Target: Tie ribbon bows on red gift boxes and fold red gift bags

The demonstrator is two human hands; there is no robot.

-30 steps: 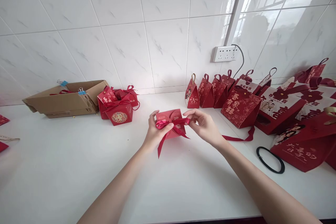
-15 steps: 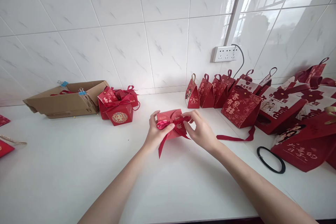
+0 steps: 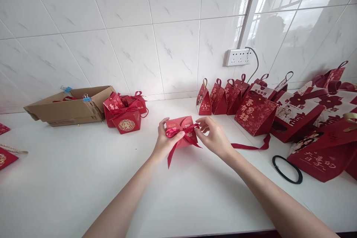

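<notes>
A small red gift box (image 3: 179, 122) with curved top flaps rests on the white table in front of me. Around it runs a red ribbon (image 3: 190, 130) tied in a bow, one tail hanging down the front at the left. My left hand (image 3: 165, 140) grips the box's left side, its thumb pressing on the bow near the knot and its fingers behind the box. At the right, my right hand (image 3: 212, 134) pinches the bow's right loop between thumb and index finger. The underside of the box is hidden.
A cardboard box (image 3: 75, 113) with blue clips stands at the back left, beside tied red boxes (image 3: 129, 123). Several red and white gift bags (image 3: 255, 113) crowd the right. Nearer lie a loose red ribbon (image 3: 251, 146) and a black ring (image 3: 287, 170). A socket (image 3: 238, 57) is on the wall.
My right hand has shifted slightly, and the bow's right loop now lies flatter and more spread out, showing more of the box top. My left hand keeps its hold.
</notes>
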